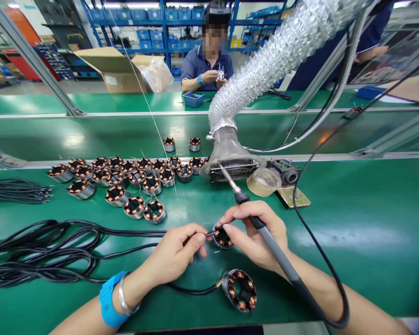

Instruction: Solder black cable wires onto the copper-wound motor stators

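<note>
My left hand (178, 249) pinches the end of a black cable (139, 232), whose thin coloured wires reach a motor stator (224, 239) with copper coils. In my right hand (265, 232) lies a soldering iron (277, 253), its metal tip pointing up and away from the stator. The thumb and fingertips of that hand are at the stator's rim and the wire ends; whether they grip a wire is too small to tell. Nearer to me, another stator (240, 291) lies tilted on the green bench, a black cable joined to it by coloured wires.
Several stators (134, 207) stand at the back left. Coiled black cables (38, 253) cover the left side. Beyond my hands are a fume extractor hood (226, 144), a tape roll (264, 180), a soldering iron stand (288, 173) and a sponge (295, 197). A co-worker (207, 65) sits opposite.
</note>
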Tool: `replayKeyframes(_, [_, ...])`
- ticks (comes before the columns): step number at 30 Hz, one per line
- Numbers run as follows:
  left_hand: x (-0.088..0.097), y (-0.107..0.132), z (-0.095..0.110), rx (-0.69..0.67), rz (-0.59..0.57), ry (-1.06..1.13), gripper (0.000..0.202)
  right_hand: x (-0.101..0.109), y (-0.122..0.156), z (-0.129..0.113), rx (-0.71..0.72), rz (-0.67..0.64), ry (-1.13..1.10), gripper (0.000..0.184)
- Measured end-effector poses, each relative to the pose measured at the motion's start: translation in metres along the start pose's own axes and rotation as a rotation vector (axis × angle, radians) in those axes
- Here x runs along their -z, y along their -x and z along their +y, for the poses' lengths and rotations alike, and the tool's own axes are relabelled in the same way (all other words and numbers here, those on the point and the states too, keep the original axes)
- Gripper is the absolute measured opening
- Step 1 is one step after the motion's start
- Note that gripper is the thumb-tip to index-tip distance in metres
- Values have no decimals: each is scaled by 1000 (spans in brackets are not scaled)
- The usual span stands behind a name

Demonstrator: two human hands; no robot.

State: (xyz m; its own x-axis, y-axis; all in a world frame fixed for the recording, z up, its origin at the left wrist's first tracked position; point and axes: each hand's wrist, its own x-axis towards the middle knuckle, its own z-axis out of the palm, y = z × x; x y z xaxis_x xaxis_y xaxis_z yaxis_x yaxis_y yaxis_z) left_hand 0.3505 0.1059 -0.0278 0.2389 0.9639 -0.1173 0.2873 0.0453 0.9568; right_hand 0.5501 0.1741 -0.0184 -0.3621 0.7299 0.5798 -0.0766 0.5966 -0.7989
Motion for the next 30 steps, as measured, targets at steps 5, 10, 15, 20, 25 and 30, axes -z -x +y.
replayKeyframes(5, [0,1,1,1,-6,-11,37,-1,2,-1,-43,-8,-72,27])
replayKeyframes(10, [0,1,3,2,-2,-1,38,-2,5,-3,-26,23,-57,25])
replayKeyframes(15, [0,3,2,7,-5,-3,39,-3,6,-1,-19,49,-29,22])
replayKeyframes(20, [0,4,2,5,-5,-10,39,-2,7,0,-7,23,-5,22])
replayKeyframes(25, [-2,5,5,-35,19,-61,31,-6,5,-5,45,-36,91,28])
replayKeyframes(30, [-8,6,2,-140,156,-276,21,-11,2,-15,75,-96,240,30])
